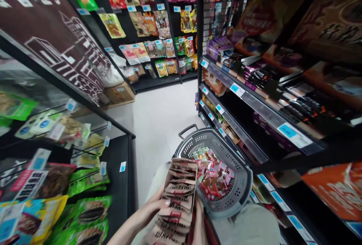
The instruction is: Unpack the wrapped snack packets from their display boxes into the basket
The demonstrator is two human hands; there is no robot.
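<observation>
The basket point(249, 181) lies just beyond and right of the box point(195, 190), whose long axis runs fore and aft; the left hand point(154, 207) and right hand point(199, 220) clamp its opposite sides, the right nearer the basket; a left fingertip touches the packets point(178, 201) inside.

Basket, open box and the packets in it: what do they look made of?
Basket: likely hard plastic, dull grey, with moulded-looking holes through its walls. Box: probably thin cardboard, going by its slim, straight sides; finish unclear. Packets: matte tan with printing, paper-like, though plastic film is possible.
</observation>
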